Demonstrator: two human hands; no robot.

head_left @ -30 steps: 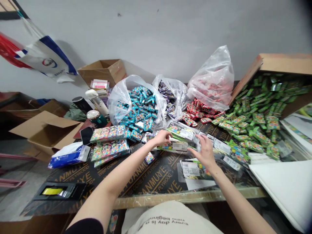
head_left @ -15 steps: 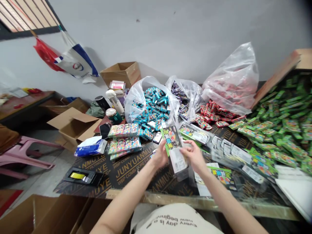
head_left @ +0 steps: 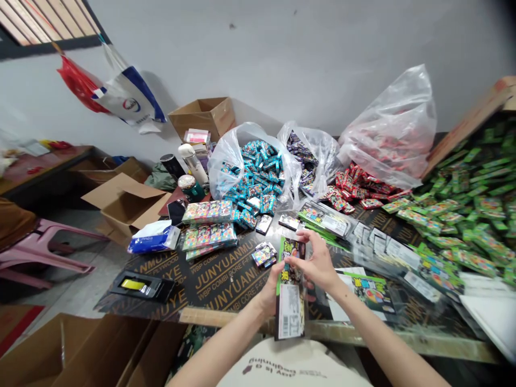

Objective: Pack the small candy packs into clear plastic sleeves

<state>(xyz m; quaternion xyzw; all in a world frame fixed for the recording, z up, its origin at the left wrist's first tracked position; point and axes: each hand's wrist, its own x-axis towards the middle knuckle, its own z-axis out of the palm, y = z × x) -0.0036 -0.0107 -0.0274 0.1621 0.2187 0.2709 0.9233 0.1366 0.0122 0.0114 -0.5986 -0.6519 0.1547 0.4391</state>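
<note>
Near the table's front edge I hold a long printed candy pouch (head_left: 289, 306), black and green with a white label on its lower half. My left hand (head_left: 271, 287) grips its left side, thumb on the front. The fingers of my right hand (head_left: 318, 263) close on its upper right part. Whether anything is inside the pouch I cannot tell. A few small packs (head_left: 264, 253) lie just left of it, with more small boxes (head_left: 264, 223) behind. To the right lies a green and black printed pouch (head_left: 368, 290) on white paper.
Clear bags of blue packs (head_left: 262, 166), purple packs (head_left: 300, 150) and red packs (head_left: 355, 185) stand along the wall. Green packs (head_left: 471, 215) heap at the right. Wrapped bundles (head_left: 209, 236), a tape cutter (head_left: 141, 286) and wet wipes (head_left: 153, 236) are at left. Open cartons (head_left: 129, 207) stand beyond.
The pouch has come down and closer to my body and now hangs more upright. My right hand has shifted to its upper part. The small packs at left have come into view.
</note>
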